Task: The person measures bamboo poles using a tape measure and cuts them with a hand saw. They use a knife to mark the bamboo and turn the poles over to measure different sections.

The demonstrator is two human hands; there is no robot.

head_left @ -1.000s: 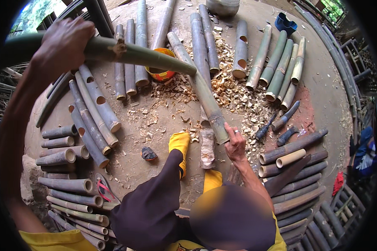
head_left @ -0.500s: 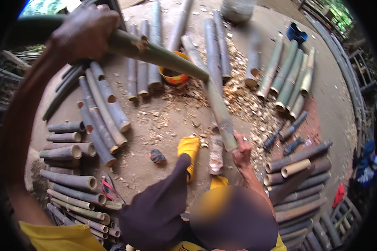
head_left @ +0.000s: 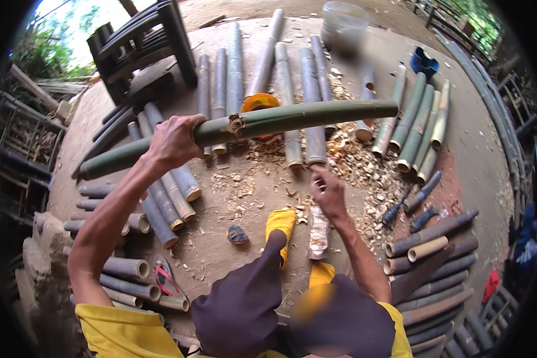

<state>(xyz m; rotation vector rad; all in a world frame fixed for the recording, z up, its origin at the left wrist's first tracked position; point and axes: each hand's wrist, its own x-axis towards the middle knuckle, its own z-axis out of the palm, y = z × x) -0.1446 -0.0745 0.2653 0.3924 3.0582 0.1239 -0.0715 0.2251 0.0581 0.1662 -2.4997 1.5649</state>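
Note:
My left hand (head_left: 176, 140) grips a long green bamboo pole (head_left: 304, 117) with a rough, cut knot just right of the fist. The pole is held up crosswise over the floor, nearly level, its left end lower. My right hand (head_left: 329, 192) holds nothing; its fingers are loosely bent and partly apart. It is nearest to the lower end of a grey bamboo tube (head_left: 314, 134) lying lengthwise. Left of that lies another bamboo tube (head_left: 289, 107). Below my right hand, between my feet, is a pale, chipped wooden block (head_left: 318, 232).
Wood chips (head_left: 370, 179) cover the middle floor. Notched bamboo tubes (head_left: 155, 209) lie left, stacked tubes (head_left: 435, 274) right. An orange helmet-like bowl (head_left: 260, 102), clear bucket (head_left: 344, 27), bamboo chair (head_left: 143, 51), dark-handled tool (head_left: 394, 206) and sandal (head_left: 170, 280) stand or lie around.
My right hand has let go of a bamboo tube, which now lies farther off among the others. My left hand has lowered and swung the green pole rightward, to nearly level.

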